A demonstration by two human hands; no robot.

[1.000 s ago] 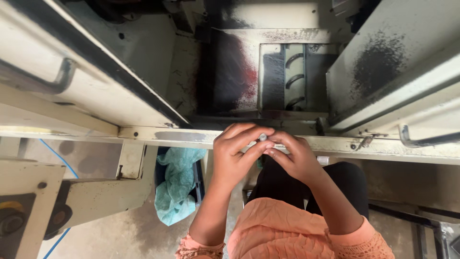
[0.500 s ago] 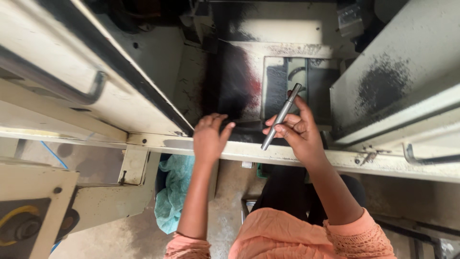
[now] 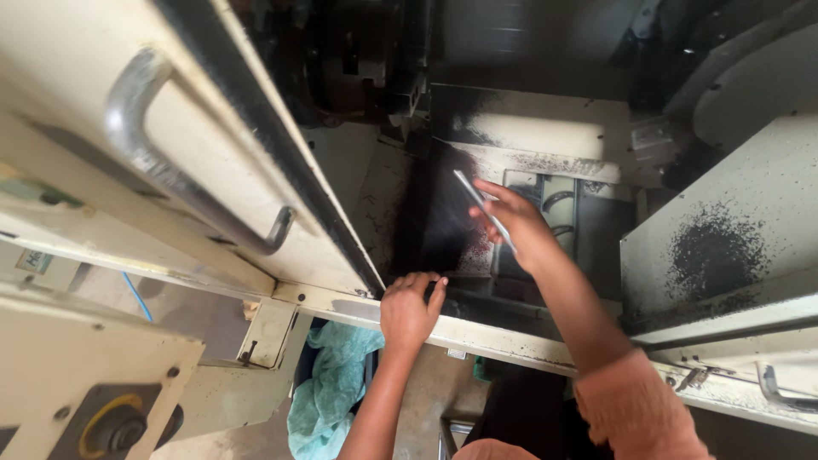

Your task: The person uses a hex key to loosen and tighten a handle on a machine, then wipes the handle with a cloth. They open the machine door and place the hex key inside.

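My right hand (image 3: pixel 518 228) reached forward into the dark inside of a cream-painted metal machine, and its fingers were closed around a thin, straight, silver-grey metal rod (image 3: pixel 482 208). The rod slanted up and to the left from my fingers, its free end poking out beyond my fingertips over a sloping dark panel dusted with black grit (image 3: pixel 443 213). Just past my knuckles lay a grey plate with curved slots (image 3: pixel 558 200).

My left hand (image 3: pixel 409 308) rested palm down on the cream metal sill (image 3: pixel 503 345) at the front edge of the opening, fingers together and curled lightly over its inner edge, holding nothing. The two hands were near each other but apart, the right one further in and higher.

To the left of my left fingers stood the open sliding door with a curved steel handle (image 3: pixel 183 183). Below my left wrist hung a crumpled teal cloth (image 3: pixel 328 388). To the right of my right forearm, a pale sloped panel carried a patch of black filings (image 3: pixel 711 251).
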